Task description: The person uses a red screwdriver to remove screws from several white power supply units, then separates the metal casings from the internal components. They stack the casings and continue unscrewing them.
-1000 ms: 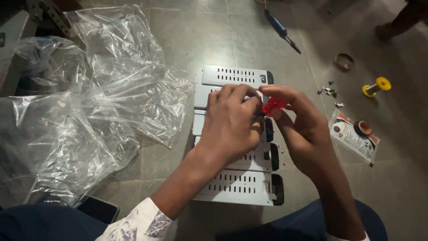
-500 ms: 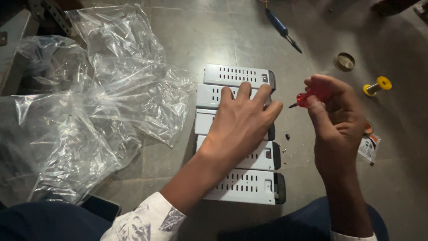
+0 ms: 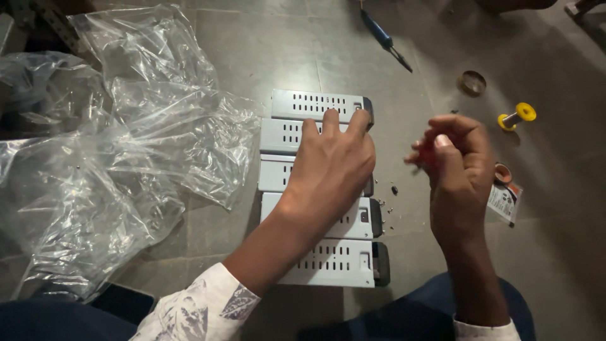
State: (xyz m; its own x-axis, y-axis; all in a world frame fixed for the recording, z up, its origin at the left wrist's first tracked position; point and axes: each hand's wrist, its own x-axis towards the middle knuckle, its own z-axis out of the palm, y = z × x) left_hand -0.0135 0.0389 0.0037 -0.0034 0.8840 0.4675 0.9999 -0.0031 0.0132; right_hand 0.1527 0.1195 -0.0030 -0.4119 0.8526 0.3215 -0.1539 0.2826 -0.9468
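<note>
Under your left hand (image 3: 333, 165) lie matt grey perforated metal boxes (image 3: 315, 105) with black plastic ends. Your right hand (image 3: 456, 165) grips glossy red plastic. Crinkled clear plastic bags (image 3: 126, 151) shine on the dull stone floor (image 3: 265, 50).

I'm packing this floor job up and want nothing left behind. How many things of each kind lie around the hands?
Grey vented metal boxes: 5
Red-handled tool in the right hand: 1
Blue-handled tool: 1
Yellow spool: 1
Small round tins: 2
Printed card: 1
Clear plastic bags: a heap, count unclear
Total, bags aside: 11
</note>
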